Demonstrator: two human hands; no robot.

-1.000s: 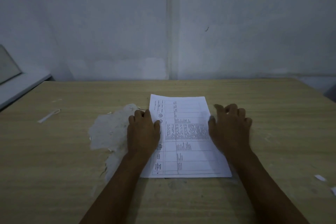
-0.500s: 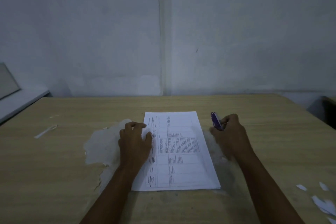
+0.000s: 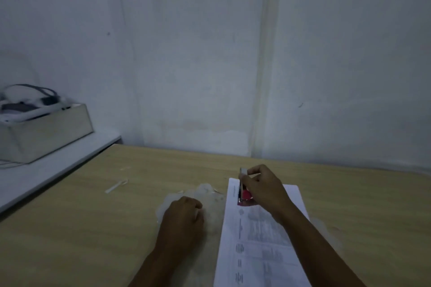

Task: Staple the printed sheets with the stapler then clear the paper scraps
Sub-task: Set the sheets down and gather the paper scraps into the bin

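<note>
Right hand (image 3: pixel 263 190) wrapped around the stapler (image 3: pixel 244 190) at the far left corner of the printed sheets (image 3: pixel 261 240), lying on the worktop (image 3: pixel 93 228). Left hand (image 3: pixel 184 219) curled, apparently holding nothing, beside the sheets. Thin, floppy paper; probably best pinned flat near that corner. Small, rigid stapler, easily squeezed.

The sheets (image 3: pixel 261 244) lie on the counter (image 3: pixel 93 228), right of centre. The stapler (image 3: pixel 243 190) sits at their far left corner under the right hand (image 3: pixel 263 189). The left hand (image 3: pixel 183 219) rests left of the sheets. A scrap (image 3: pixel 116 186) lies farther left.
</note>
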